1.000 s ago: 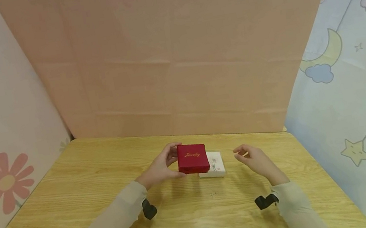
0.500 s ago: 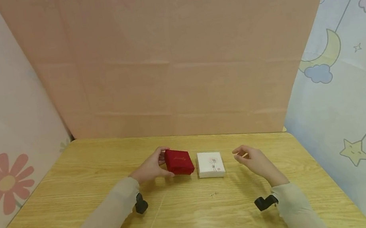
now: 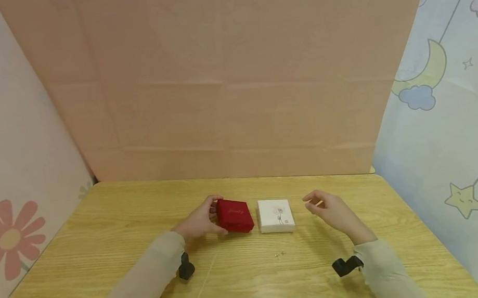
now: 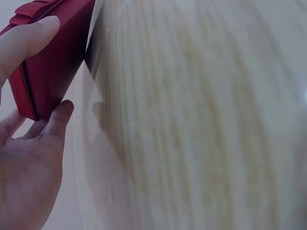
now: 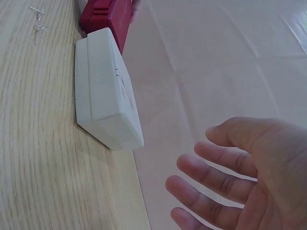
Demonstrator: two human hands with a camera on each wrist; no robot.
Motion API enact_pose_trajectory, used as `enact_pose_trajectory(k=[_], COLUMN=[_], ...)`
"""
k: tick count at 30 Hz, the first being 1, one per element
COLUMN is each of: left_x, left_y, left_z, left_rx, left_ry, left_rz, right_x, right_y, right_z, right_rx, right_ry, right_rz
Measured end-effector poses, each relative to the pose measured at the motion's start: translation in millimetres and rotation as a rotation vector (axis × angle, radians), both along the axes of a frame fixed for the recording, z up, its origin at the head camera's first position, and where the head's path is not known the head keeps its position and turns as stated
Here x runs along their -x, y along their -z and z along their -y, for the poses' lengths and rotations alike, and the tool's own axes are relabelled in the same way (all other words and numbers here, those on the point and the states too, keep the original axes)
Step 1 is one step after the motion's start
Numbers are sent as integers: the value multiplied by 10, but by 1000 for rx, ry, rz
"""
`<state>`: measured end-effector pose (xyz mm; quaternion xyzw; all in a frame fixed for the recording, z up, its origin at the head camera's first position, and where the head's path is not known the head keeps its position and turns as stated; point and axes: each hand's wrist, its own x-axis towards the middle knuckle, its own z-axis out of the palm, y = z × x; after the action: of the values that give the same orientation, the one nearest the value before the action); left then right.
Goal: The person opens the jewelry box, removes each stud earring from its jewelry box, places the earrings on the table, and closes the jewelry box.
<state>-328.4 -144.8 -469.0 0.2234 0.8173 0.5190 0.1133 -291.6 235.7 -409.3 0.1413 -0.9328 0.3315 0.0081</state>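
Red box (image 3: 235,215) is sitting in the far part of the table (image 3: 143,199), near the far edge and about midway between the left and right edges. The left hand (image 3: 199,223) is gripping it from its left, thumb on the near side and fingers on the far side. This hold is presumably keeping the box steady while leaving its top uncovered. Whether its whole base is touching the table cannot be told.

The white box (image 3: 275,215) is standing just beside it, toward the right edge, probably to keep both within reach. The right hand (image 3: 336,211) is hovering apart from the white box, nearer the right edge, its fingers loosely bent and holding nothing. Small metal pieces (image 3: 280,254) are lying nearer the person than the white box.

The head view alone is showing gold lettering (image 3: 235,210) on the red lid. The left wrist view is revealing layered trim (image 4: 38,10) beside the thumb. The right wrist view is exposing the white box's lid seam and resolving the metal pieces into thin-stemmed items (possibly earrings), mere specks from above.
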Motion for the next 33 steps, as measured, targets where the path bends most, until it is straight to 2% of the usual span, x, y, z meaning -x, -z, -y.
enact_pose_trajectory(k=[5,10,15,22,27,33], left_x=[43,63,60,85,110,124], left_y=[35,17,0,11,33,17], left_z=[7,10,-3,-12,-10,-5], left_rx=[-2,67,175,285,319,341], left_ry=[12,13,-33,-100,-113,-96], left_rz=[35,6,-39,-38,-33,-50], right_x=[-7,-19,-29,-37,-40,-38], right_y=[3,-10,-23,-24,-23,-15], right_z=[0,5,13,29,41,41], right_rx=[2,5,1,2,-2,-13], right_ry=[-7,-10,-14,-17,-22,-26], right_rz=[-1,4,20,27,24,18])
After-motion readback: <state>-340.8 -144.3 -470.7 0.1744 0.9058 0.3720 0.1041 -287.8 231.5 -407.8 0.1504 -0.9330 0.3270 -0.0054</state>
